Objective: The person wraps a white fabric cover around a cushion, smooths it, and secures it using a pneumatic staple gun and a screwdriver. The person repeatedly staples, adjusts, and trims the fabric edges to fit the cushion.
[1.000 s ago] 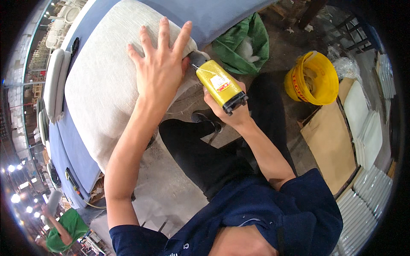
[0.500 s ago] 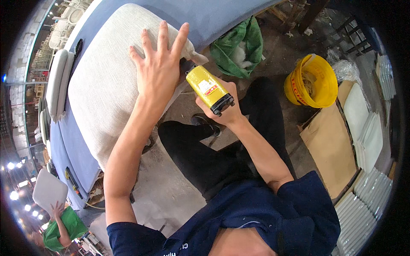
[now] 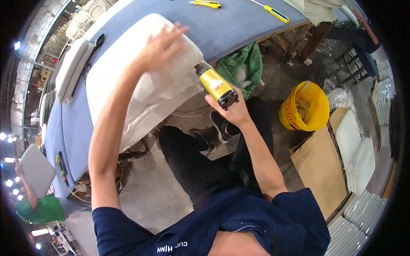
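Note:
A seat cushion (image 3: 124, 72) wrapped in pale off-white fabric lies on the blue padded bench, a loose flap of cloth (image 3: 145, 117) hanging over the near edge. Above the cushion, my left hand (image 3: 164, 47) is smeared by motion, its fingers stretched out with nothing in them. My right hand (image 3: 235, 109) is closed round a yellow staple gun (image 3: 215, 86) with a black end cap. The gun's dark nose points at the cushion's right corner; whether it touches the cloth I cannot tell.
On the blue bench (image 3: 230, 25) lie a yellow cutter (image 3: 207, 4), a screwdriver (image 3: 276, 14) and stacked grey cushions (image 3: 74, 70). A green sack (image 3: 243, 68), yellow bucket (image 3: 305, 106) and cardboard (image 3: 320, 162) are to the right. A green-sleeved person (image 3: 40, 207) holds a pad at left.
My left hand has come off the cushion's corner and moved in a blur. The staple gun has drawn back a little from the cloth. The fabric flap now hangs more loosely, and the view has shifted.

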`<state>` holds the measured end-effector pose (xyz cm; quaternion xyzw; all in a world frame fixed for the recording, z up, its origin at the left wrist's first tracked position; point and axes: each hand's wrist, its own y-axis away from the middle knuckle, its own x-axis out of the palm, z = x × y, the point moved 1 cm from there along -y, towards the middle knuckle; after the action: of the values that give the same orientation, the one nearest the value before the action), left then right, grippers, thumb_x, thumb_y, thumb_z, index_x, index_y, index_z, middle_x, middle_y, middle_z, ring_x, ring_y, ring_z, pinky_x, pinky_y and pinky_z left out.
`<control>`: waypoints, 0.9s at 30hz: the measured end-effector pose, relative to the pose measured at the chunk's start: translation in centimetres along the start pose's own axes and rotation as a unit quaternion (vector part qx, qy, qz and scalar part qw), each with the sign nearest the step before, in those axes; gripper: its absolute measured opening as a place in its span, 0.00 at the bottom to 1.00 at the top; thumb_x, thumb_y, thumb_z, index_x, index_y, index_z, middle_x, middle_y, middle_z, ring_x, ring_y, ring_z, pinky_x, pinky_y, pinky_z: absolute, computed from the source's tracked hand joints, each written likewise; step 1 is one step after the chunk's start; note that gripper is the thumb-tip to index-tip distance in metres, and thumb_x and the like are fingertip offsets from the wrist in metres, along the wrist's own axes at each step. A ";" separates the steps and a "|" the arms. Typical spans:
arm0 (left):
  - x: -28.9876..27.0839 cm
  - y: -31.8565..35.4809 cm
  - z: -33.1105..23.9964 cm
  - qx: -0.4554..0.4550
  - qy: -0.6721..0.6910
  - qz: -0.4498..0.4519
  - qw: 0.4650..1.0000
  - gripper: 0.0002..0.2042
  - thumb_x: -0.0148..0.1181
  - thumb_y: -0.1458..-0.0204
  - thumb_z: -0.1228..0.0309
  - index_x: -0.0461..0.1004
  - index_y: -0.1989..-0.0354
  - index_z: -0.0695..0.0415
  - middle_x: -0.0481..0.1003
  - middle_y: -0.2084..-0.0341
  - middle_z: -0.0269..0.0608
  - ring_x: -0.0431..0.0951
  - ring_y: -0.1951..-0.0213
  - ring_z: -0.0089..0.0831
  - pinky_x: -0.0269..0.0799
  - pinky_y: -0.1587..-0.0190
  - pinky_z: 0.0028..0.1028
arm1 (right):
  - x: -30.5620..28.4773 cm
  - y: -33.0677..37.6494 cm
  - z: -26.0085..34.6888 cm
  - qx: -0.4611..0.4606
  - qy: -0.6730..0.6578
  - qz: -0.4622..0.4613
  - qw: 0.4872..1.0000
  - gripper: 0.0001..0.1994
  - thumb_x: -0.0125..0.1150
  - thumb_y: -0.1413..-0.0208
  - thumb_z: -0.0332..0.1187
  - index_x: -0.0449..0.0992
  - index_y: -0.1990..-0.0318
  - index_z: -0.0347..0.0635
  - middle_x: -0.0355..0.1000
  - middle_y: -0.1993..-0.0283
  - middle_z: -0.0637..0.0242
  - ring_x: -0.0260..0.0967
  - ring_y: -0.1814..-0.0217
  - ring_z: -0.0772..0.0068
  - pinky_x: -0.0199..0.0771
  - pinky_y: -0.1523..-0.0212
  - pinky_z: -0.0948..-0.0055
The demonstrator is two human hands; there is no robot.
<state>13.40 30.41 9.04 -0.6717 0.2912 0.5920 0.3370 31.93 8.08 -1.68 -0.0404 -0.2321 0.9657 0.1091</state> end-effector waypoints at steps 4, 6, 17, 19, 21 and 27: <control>3.4 -0.1 -1.1 -0.079 -0.131 -0.119 0.981 0.26 0.31 0.28 0.44 0.53 0.22 0.22 0.50 0.20 0.34 0.39 0.20 0.55 0.28 0.29 0.77 | 0.9 0.3 -2.6 0.117 -0.040 -0.043 0.991 0.18 0.72 0.42 0.31 0.78 0.48 0.31 0.82 0.61 0.65 0.79 0.59 0.73 0.78 0.52 0.72; 3.3 1.8 -3.1 -0.103 -0.147 -0.129 0.975 0.25 0.30 0.27 0.44 0.52 0.22 0.21 0.49 0.20 0.34 0.41 0.21 0.59 0.33 0.30 0.79 | 1.5 0.9 -2.7 0.223 -0.095 -0.026 0.970 0.17 0.72 0.42 0.32 0.78 0.49 0.31 0.82 0.63 0.66 0.79 0.61 0.73 0.79 0.54 0.71; 4.5 6.3 -10.1 -0.061 -0.252 -0.141 0.956 0.38 0.63 0.40 0.55 0.52 0.23 0.20 0.57 0.24 0.44 0.58 0.28 0.64 0.59 0.40 0.77 | 4.4 2.4 -3.7 0.066 -0.065 -0.093 0.991 0.12 0.69 0.45 0.26 0.80 0.55 0.32 0.83 0.62 0.59 0.82 0.61 0.69 0.80 0.55 0.69; 4.2 6.1 -9.9 -0.056 -0.255 -0.134 0.956 0.42 0.66 0.42 0.58 0.50 0.22 0.21 0.56 0.25 0.46 0.58 0.29 0.64 0.60 0.40 0.76 | 4.4 2.4 -3.8 0.065 -0.027 -0.063 0.995 0.13 0.69 0.48 0.27 0.80 0.55 0.33 0.82 0.63 0.57 0.83 0.62 0.60 0.81 0.57 0.67; 4.3 6.2 -9.8 -0.054 -0.251 -0.132 0.958 0.43 0.67 0.44 0.62 0.50 0.21 0.23 0.56 0.24 0.47 0.58 0.29 0.65 0.60 0.40 0.76 | 4.2 2.4 -3.7 0.032 0.014 -0.043 0.998 0.14 0.70 0.49 0.28 0.80 0.55 0.34 0.82 0.64 0.56 0.83 0.62 0.57 0.81 0.58 0.65; 4.4 6.0 -9.5 -0.048 -0.260 -0.130 0.956 0.46 0.65 0.46 0.71 0.49 0.20 0.28 0.54 0.23 0.50 0.58 0.29 0.66 0.59 0.41 0.78 | 5.0 2.8 -4.9 0.029 -0.040 -0.030 0.998 0.17 0.71 0.52 0.30 0.80 0.54 0.34 0.83 0.63 0.53 0.83 0.63 0.53 0.81 0.58 0.64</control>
<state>14.88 19.26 4.72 -0.5420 0.0755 0.7104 0.4425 27.15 8.93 -7.49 0.0083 -0.2097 0.9691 0.1295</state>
